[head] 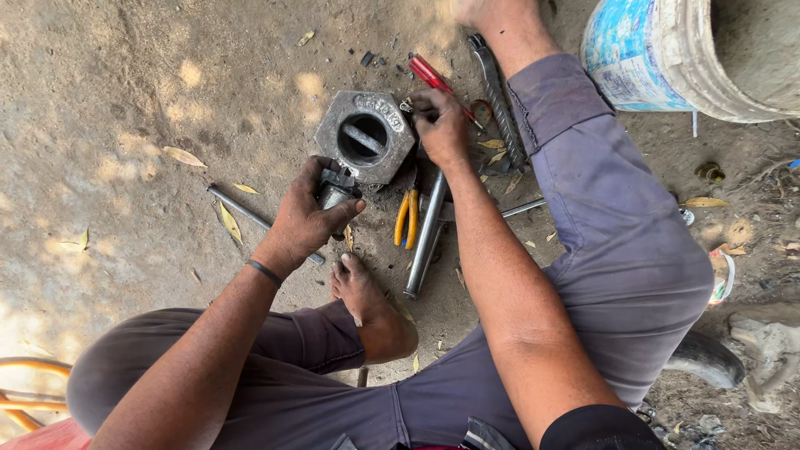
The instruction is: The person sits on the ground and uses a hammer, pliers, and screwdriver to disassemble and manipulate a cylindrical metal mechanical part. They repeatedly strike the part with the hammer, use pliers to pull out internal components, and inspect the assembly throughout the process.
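I sit on bare earth with a grey hexagonal metal housing (365,136) in front of me; it has a round bore with a bar across it. My left hand (308,212) is closed around a small dark metal part (336,192) just below the housing's near edge. My right hand (442,125) rests at the housing's right side, fingers pinched on something small that I cannot make out. A red-handled screwdriver (432,75) lies just beyond that hand.
Yellow-handled pliers (407,218), a steel pipe (427,233) and a thin rod (250,218) lie on the ground near my bare foot (360,292). A long wrench (496,96) lies by my right leg. A plastic bucket (667,50) stands at the top right.
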